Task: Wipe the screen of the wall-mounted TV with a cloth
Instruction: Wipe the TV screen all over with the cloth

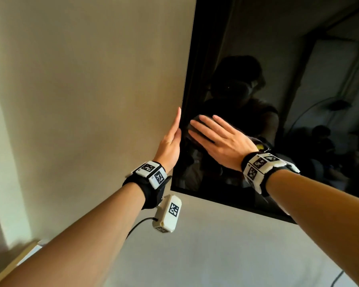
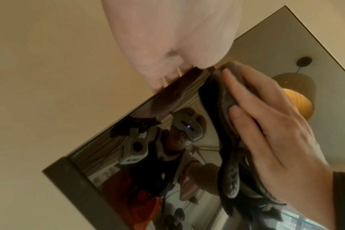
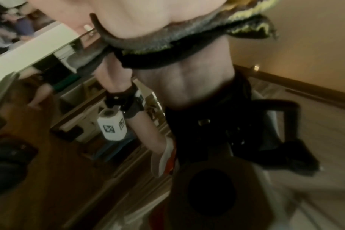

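Observation:
The wall-mounted TV's dark screen fills the upper right of the head view and mirrors the room. A dark grey cloth lies against the glass near its left edge. My right hand presses it flat to the screen, fingers straight and spread. My left hand rests open along the TV's left edge, fingers pointing up. In the left wrist view the right hand covers the bunched cloth on the screen. In the right wrist view the cloth shows a yellow-green underside beneath my palm.
A beige wall runs left of the TV, and pale wall continues below its bottom bezel. A light wooden furniture edge sits at the lower left. A dark cable hangs at the lower right.

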{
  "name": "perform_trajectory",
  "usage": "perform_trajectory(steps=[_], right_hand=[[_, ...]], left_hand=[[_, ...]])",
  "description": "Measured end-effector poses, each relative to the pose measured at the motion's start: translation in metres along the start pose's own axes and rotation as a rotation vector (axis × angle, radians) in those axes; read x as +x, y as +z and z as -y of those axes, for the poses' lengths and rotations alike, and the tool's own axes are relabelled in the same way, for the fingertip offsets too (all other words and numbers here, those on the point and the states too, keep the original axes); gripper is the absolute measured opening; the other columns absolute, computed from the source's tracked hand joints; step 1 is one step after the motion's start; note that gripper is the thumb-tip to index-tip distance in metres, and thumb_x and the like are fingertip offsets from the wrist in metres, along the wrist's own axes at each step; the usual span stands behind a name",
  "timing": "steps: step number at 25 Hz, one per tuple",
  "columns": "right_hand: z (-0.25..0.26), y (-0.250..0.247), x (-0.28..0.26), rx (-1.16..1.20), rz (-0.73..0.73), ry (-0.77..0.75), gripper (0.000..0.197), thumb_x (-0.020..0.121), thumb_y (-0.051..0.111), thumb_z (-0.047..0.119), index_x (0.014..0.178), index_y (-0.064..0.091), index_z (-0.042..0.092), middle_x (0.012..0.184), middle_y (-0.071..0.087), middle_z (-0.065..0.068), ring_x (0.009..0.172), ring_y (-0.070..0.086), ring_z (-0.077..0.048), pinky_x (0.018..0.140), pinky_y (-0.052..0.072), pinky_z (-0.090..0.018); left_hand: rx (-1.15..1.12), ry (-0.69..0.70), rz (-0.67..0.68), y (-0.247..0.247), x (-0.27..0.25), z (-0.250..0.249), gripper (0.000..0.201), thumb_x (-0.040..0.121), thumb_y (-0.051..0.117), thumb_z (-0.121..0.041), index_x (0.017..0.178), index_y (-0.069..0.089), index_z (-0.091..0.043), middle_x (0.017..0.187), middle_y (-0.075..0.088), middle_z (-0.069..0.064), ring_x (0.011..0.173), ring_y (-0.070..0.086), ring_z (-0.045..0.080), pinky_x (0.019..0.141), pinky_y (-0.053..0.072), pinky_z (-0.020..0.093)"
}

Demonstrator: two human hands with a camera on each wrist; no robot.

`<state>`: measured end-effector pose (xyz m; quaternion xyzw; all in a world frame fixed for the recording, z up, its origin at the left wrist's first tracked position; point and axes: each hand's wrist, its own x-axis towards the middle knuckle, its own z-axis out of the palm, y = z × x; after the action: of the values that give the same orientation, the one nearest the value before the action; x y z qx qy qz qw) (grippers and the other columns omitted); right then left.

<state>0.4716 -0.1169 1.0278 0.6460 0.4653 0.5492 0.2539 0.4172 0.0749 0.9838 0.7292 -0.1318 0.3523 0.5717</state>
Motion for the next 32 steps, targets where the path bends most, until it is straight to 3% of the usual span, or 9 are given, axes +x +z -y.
perform_trajectory(steps=[2, 5, 11, 14, 16, 21, 24, 27, 32], right_hand=[[0.025, 0.004, -0.008, 0.015, -0.013, 0.145, 0.061, 0.097, 0.048, 0.024, 0.154, 0.026, 0.015, 0.16, 0.021, -0.01, 0.148, 0.016, -0.03, 0.121, 0.018, -0.047], [0.055, 0.012, -0.038, 0.06, 0.071, -0.033, 0.071, 0.092, 0.056, 0.027, 0.155, 0.023, 0.019, 0.162, 0.016, -0.01, 0.149, 0.01, -0.03, 0.122, 0.013, -0.048], [0.056, 0.011, -0.044, -0.004, 0.034, 0.043, 0.067, 0.094, 0.057, 0.029, 0.153, 0.028, 0.019, 0.16, 0.023, -0.008, 0.148, 0.018, -0.03, 0.12, 0.017, -0.05], [0.084, 0.023, -0.053, 0.025, 0.088, -0.16, 0.071, 0.091, 0.059, 0.03, 0.153, 0.027, 0.018, 0.16, 0.022, -0.007, 0.149, 0.013, -0.029, 0.122, 0.007, -0.049], [0.08, 0.022, -0.051, 0.055, 0.12, -0.221, 0.071, 0.091, 0.057, 0.028, 0.154, 0.026, 0.017, 0.161, 0.021, -0.007, 0.149, 0.011, -0.029, 0.122, 0.004, -0.048], [0.031, 0.002, -0.095, 0.051, 0.159, -0.233, 0.07, 0.088, 0.063, 0.026, 0.151, 0.033, 0.019, 0.158, 0.028, -0.008, 0.146, 0.023, -0.029, 0.12, 0.014, -0.047], [0.029, 0.002, -0.084, 0.019, 0.146, -0.222, 0.072, 0.088, 0.063, 0.031, 0.152, 0.031, 0.019, 0.159, 0.026, -0.009, 0.147, 0.021, -0.029, 0.121, 0.012, -0.048], [0.048, 0.01, -0.077, 0.052, 0.159, -0.189, 0.07, 0.092, 0.058, 0.032, 0.154, 0.027, 0.017, 0.16, 0.021, -0.008, 0.149, 0.014, -0.029, 0.121, 0.009, -0.049], [0.018, 0.001, -0.137, -0.001, 0.179, -0.296, 0.074, 0.088, 0.064, 0.035, 0.152, 0.03, 0.02, 0.159, 0.025, -0.006, 0.147, 0.018, -0.027, 0.12, 0.009, -0.048]], left_hand=[[0.006, -0.007, -0.018, 0.003, -0.013, 0.007, 0.054, 0.11, 0.028, -0.013, 0.157, 0.018, -0.036, 0.155, 0.024, -0.021, 0.133, 0.021, -0.021, 0.104, 0.018, -0.002], [0.049, -0.054, 0.002, 0.004, -0.036, 0.027, 0.054, 0.109, 0.028, -0.012, 0.157, 0.018, -0.035, 0.15, 0.021, -0.025, 0.131, 0.02, -0.023, 0.101, 0.016, -0.005], [0.033, -0.11, 0.014, 0.01, -0.073, 0.083, 0.058, 0.107, 0.031, -0.015, 0.152, 0.022, -0.05, 0.148, 0.025, -0.038, 0.132, 0.028, -0.025, 0.116, 0.021, 0.014], [-0.074, -0.173, -0.037, 0.018, -0.082, 0.087, 0.05, 0.101, 0.034, -0.039, 0.134, 0.027, -0.076, 0.153, 0.036, -0.028, 0.141, 0.04, 0.001, 0.116, 0.038, 0.043], [-0.137, -0.213, -0.074, 0.025, -0.083, 0.087, 0.045, 0.098, 0.034, -0.047, 0.129, 0.029, -0.08, 0.157, 0.038, -0.019, 0.143, 0.04, 0.01, 0.115, 0.039, 0.05], [-0.247, -0.298, -0.363, 0.055, -0.085, 0.082, 0.046, 0.096, 0.034, -0.046, 0.131, 0.035, -0.076, 0.155, 0.042, -0.017, 0.143, 0.041, 0.012, 0.115, 0.039, 0.05], [-0.324, -0.41, -0.605, 0.078, -0.086, 0.076, 0.035, 0.085, 0.042, -0.058, 0.112, 0.048, -0.079, 0.148, 0.052, -0.01, 0.135, 0.051, 0.015, 0.11, 0.045, 0.047], [-0.406, -0.5, -0.716, 0.092, -0.084, 0.081, 0.043, 0.072, 0.045, -0.068, 0.109, 0.036, -0.087, 0.155, 0.044, -0.009, 0.137, 0.049, 0.021, 0.107, 0.046, 0.052], [-0.521, -0.589, -0.738, 0.109, -0.092, 0.06, 0.06, 0.094, 0.046, -0.058, 0.137, 0.008, -0.077, 0.165, 0.02, -0.013, 0.142, 0.04, 0.019, 0.108, 0.043, 0.06]])
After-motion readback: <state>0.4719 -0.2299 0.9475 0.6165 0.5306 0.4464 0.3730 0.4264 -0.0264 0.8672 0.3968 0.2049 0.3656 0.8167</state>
